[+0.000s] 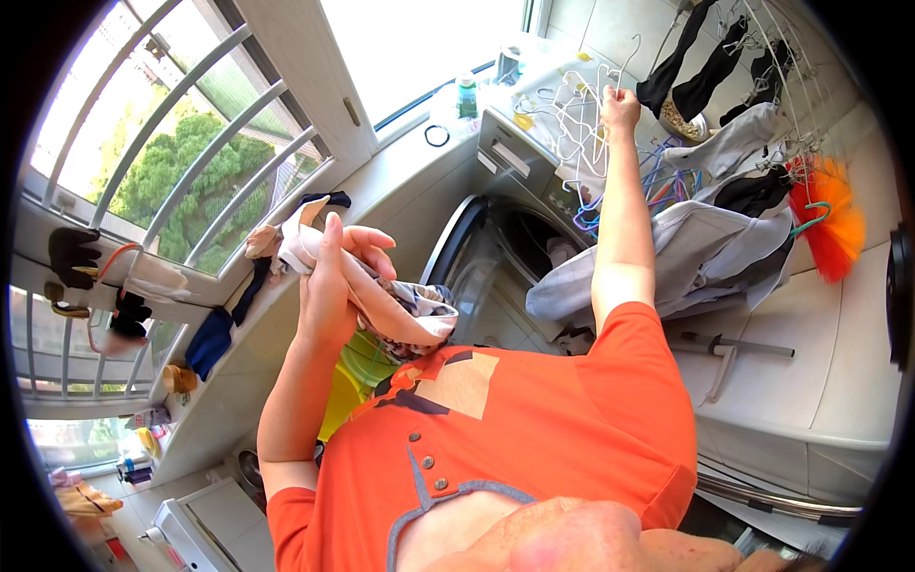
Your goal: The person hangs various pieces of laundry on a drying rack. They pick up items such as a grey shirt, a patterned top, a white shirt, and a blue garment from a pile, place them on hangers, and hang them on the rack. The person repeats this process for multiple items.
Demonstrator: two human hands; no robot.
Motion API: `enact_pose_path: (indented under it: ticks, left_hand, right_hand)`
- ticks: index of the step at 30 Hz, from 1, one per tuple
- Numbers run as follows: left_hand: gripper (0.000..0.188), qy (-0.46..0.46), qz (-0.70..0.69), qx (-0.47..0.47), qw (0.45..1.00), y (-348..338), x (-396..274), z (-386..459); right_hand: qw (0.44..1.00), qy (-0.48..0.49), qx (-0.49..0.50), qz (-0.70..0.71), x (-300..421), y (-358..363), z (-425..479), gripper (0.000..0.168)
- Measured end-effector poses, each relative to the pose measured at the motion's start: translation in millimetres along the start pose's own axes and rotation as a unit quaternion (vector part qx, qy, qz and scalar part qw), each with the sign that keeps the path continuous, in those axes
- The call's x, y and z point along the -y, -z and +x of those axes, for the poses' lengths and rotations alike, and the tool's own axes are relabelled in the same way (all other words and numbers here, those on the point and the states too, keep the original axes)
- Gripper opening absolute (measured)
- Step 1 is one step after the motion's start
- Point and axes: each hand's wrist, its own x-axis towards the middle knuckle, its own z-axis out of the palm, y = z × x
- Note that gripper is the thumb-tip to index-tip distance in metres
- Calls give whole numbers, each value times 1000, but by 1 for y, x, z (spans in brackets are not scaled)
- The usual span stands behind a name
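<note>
My left hand [325,286] is up at chest height, with a bunched pale pink and floral-patterned garment [400,307] draped over it and held against its palm. Its thumb points up and the fingers are loosely bent. My right arm reaches forward, and my right hand [620,111] is closed on a white clothes hanger [630,61] above the washing machine. More white hangers [572,118] are tangled beside that hand. Below them, the washing machine [518,154] stands with its round door [457,239] swung out. A pale cloth [561,250] shows inside its drum.
Black socks [704,86] and grey clothing [686,243] hang from a clip rack at right, near an orange-red duster [829,214]. Coloured hangers [668,179] lie on the washer. A bottle [467,96] stands on the sill. Yellow-green basins [350,379] sit below my left arm.
</note>
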Motion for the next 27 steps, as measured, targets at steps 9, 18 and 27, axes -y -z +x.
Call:
enact_pose_path:
  ticks: [9, 18, 27]
  left_hand:
    - [60, -6, 8, -28, 1000, -17, -10, 10]
    - [59, -9, 12, -38, 999, -22, -7, 10]
    - [57, 4, 5, 6, 1000, -20, -4, 9]
  right_hand:
    - [964, 168, 18, -206, 33, 35, -8, 21]
    - [949, 197, 76, -233, 67, 53, -38, 23]
    - [873, 157, 257, -383, 28, -22, -68, 24]
